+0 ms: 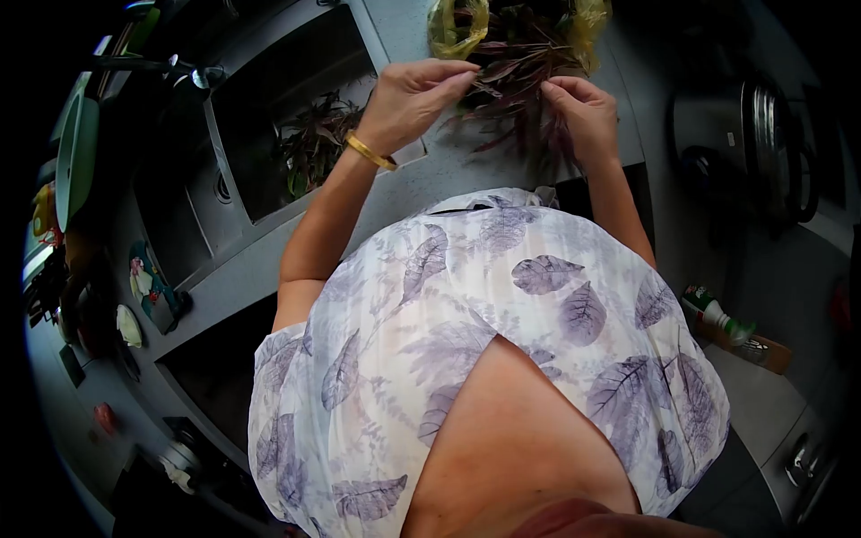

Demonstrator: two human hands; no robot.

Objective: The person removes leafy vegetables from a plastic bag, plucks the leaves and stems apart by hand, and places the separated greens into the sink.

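Note:
A heap of dark purple-green leafy greens (pixel 518 70) lies on the counter, in and in front of a yellow translucent plastic bag (pixel 459 34). My left hand (pixel 411 103), with a gold bangle on its wrist, pinches the tip of a leafy piece at the heap's left side. On the right side of the heap, my right hand (pixel 587 115) has thumb and forefinger closed on a stem of the greens. More loose purple-green leaves (pixel 316 139) lie in the sink basin, left of my left forearm.
The double sink (pixel 215 148) is set into a grey counter (pixel 414 179), with a tap (pixel 202 76) at its far left. A dark appliance with a shiny side (pixel 762 134) stands at the right. A green basin (pixel 76 161) is at the far left.

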